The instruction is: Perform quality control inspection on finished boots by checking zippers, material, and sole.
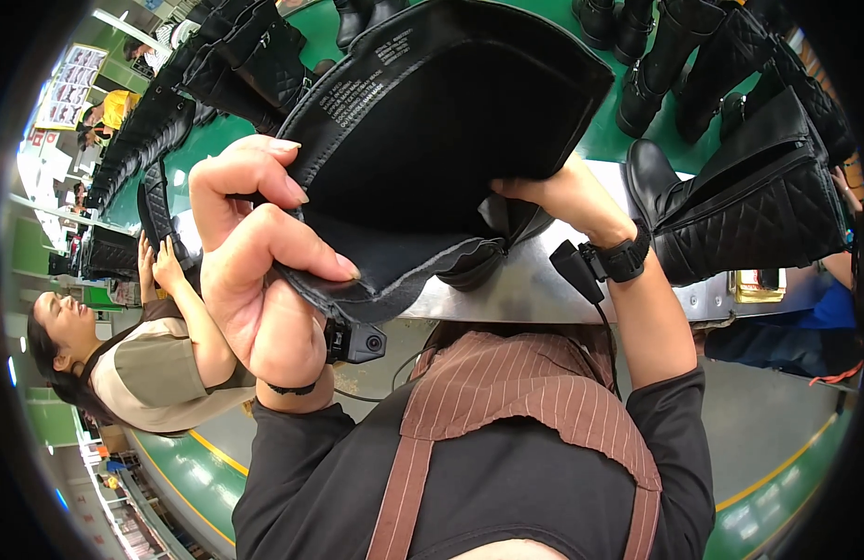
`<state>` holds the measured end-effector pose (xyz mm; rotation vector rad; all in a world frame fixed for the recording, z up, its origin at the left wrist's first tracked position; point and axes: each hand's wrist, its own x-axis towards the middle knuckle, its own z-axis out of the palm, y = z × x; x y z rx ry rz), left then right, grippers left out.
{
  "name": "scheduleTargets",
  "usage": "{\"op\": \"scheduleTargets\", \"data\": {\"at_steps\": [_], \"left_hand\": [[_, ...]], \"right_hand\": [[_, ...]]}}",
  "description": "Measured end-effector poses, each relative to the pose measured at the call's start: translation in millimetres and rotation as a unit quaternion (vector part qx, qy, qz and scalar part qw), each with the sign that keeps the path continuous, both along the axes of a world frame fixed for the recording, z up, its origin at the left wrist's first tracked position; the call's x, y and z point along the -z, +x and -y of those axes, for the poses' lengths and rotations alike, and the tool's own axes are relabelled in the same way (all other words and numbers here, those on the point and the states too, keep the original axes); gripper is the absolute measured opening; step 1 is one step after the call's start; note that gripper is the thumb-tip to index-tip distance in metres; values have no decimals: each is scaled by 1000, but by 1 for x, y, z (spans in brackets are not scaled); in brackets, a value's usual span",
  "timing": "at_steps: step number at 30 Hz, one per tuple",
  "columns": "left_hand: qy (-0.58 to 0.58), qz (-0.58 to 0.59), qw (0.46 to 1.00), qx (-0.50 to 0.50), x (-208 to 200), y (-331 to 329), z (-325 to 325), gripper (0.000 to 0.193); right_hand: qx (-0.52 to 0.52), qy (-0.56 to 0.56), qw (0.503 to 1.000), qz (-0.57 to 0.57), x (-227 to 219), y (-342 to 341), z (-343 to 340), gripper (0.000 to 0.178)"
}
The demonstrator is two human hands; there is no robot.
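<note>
A tall black boot [422, 140] is held up before me, its wide shaft opening facing me. The smooth dark lining shows, with small pale print near the top edge. My left hand [259, 238] is closed on the left rim of the shaft, fingers bent over the edge. On the other side, my right hand [581, 201] grips the shaft, its thumb at the inner side and the other fingers hidden behind. Most of the boot's foot is hidden below and behind the shaft.
Another black quilted boot [749, 219] lies with its shaft unzipped at the right, on the metal table edge [544, 266]. Several black boots [670, 65] stand on the green tabletop [600, 117]. A co-worker [161, 373] handles a black piece at the left.
</note>
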<state>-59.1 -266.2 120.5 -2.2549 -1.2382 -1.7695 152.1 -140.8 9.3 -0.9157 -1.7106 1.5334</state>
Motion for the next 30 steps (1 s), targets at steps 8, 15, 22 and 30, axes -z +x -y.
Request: {"op": "scheduleTargets", "data": {"at_steps": [8, 15, 22, 30], "left_hand": [[2, -30, 1000, -5, -1, 3, -1, 17], [-15, 5, 1000, -6, -1, -3, -4, 15], [-67, 61, 995, 52, 2, -34, -27, 12], [-122, 207, 966, 99, 15, -55, -57, 18]], "right_hand": [[67, 110, 991, 23, 15, -9, -1, 40], [-10, -67, 997, 36, 3, 7, -6, 42], [-9, -47, 998, -38, 12, 4, -17, 52], [-41, -100, 988, -109, 13, 4, -19, 48]]}}
